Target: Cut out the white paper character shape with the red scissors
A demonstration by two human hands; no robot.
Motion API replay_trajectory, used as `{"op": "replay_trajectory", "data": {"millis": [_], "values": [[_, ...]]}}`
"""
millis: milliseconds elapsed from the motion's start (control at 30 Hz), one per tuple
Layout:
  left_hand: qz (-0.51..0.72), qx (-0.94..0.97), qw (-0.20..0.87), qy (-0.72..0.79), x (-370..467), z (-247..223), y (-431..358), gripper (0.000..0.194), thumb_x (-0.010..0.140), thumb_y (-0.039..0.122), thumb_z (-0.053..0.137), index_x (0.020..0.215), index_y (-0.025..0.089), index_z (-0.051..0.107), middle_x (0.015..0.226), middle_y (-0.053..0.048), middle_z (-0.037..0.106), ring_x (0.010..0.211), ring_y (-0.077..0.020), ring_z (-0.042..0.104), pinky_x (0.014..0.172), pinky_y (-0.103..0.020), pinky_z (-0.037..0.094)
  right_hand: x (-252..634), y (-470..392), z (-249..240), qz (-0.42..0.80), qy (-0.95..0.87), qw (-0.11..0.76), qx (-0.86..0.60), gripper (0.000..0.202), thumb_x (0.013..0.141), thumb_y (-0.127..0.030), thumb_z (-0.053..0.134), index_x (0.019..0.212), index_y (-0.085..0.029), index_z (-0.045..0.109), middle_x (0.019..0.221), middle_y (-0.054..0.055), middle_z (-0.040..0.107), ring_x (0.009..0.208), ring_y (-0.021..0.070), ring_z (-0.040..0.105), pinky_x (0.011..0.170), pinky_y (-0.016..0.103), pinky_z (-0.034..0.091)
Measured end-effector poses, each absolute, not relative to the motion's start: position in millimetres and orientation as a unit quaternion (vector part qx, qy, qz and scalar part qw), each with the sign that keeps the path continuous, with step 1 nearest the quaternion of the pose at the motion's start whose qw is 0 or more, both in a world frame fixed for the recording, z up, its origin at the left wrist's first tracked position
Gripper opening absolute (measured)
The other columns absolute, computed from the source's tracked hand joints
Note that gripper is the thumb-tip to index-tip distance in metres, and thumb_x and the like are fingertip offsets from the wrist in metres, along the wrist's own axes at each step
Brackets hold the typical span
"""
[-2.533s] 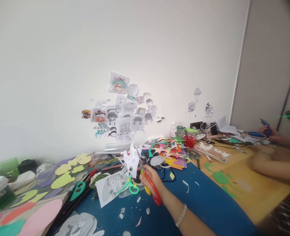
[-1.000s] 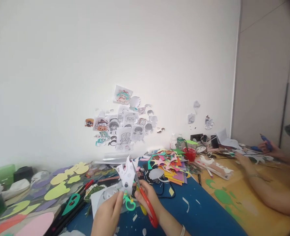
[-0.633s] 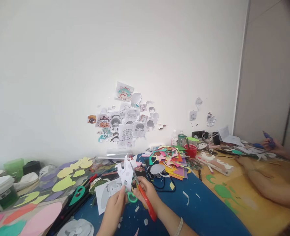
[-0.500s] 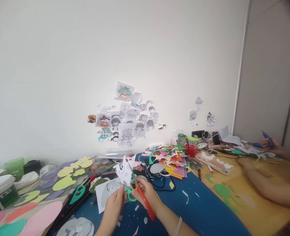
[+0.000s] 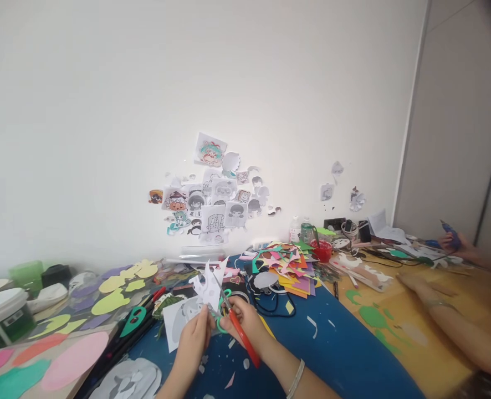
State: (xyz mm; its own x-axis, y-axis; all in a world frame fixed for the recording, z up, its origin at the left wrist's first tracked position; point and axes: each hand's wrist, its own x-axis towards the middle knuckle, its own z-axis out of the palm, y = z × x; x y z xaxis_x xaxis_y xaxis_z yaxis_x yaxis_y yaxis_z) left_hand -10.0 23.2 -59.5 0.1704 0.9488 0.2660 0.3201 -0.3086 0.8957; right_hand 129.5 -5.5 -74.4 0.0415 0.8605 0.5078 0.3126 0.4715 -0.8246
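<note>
My left hand [image 5: 195, 335] pinches a white paper cutout [image 5: 207, 288] with a jagged upper edge, holding it up over the blue mat [image 5: 295, 354]. In my right hand [image 5: 247, 321] is a pair of scissors [image 5: 245, 341] with red handles, its blades pointing up and left beside the paper. Whether the blades touch the paper I cannot tell. Just behind the hands lies a second pair of scissors [image 5: 221, 324] with green handles, partly hidden. A sheet with a grey printed drawing [image 5: 174, 327] lies under and left of the cutout. Small paper scraps [image 5: 230, 380] dot the mat.
Coloured paper scraps [image 5: 289, 269] are heaped behind my right hand. Rounded grey-white paper cutouts [image 5: 129, 379] lie front left, near a white-lidded tub [image 5: 4, 313]. At right, another person's arm [image 5: 457, 327] rests on the yellow table [image 5: 412, 293]; a hand there holds a blue tool [image 5: 451, 235].
The view has shifted slightly. My hands stay close together with the paper and red scissors, nearly unmoved. The other person's arm at right has moved a little.
</note>
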Motion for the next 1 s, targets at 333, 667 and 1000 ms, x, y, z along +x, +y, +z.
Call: {"op": "replay_trajectory", "data": {"millis": [333, 667, 1000], "values": [[0.418, 0.678, 0.408, 0.446, -14, -63, 27, 0.053, 0.081, 0.062, 0.026, 0.052, 0.022, 0.045, 0.033, 0.003, 0.037, 0.037, -0.0168, 0.039, 0.045, -0.029, 0.035, 130, -6, -76, 0.219, -0.653, 0.544, -0.479, 0.037, 0.071, -0.038, 0.07, 0.101, -0.02, 0.06, 0.066, -0.002, 0.057, 0.054, 0.0116, 0.052, 0.051, 0.02, 0.04], [0.417, 0.683, 0.402, 0.446, -13, -71, 33, 0.053, 0.082, 0.062, 0.026, 0.051, 0.022, 0.043, 0.033, 0.003, 0.037, 0.038, -0.0165, 0.04, 0.05, -0.029, 0.035, 130, -8, -75, 0.213, -0.659, 0.537, -0.482, 0.038, 0.071, -0.038, 0.07, 0.104, -0.021, 0.06, 0.071, 0.0, 0.062, 0.06, 0.0141, 0.057, 0.053, 0.021, 0.042], [0.42, 0.679, 0.413, 0.439, -13, -64, 28, 0.055, 0.08, 0.064, 0.029, 0.047, 0.022, 0.042, 0.035, 0.002, 0.038, 0.04, -0.017, 0.042, 0.05, -0.03, 0.036, 128, -10, -74, 0.197, -0.661, 0.542, -0.48, 0.037, 0.072, -0.04, 0.069, 0.102, -0.021, 0.06, 0.069, 0.0, 0.062, 0.059, 0.0144, 0.057, 0.052, 0.021, 0.042]]}}
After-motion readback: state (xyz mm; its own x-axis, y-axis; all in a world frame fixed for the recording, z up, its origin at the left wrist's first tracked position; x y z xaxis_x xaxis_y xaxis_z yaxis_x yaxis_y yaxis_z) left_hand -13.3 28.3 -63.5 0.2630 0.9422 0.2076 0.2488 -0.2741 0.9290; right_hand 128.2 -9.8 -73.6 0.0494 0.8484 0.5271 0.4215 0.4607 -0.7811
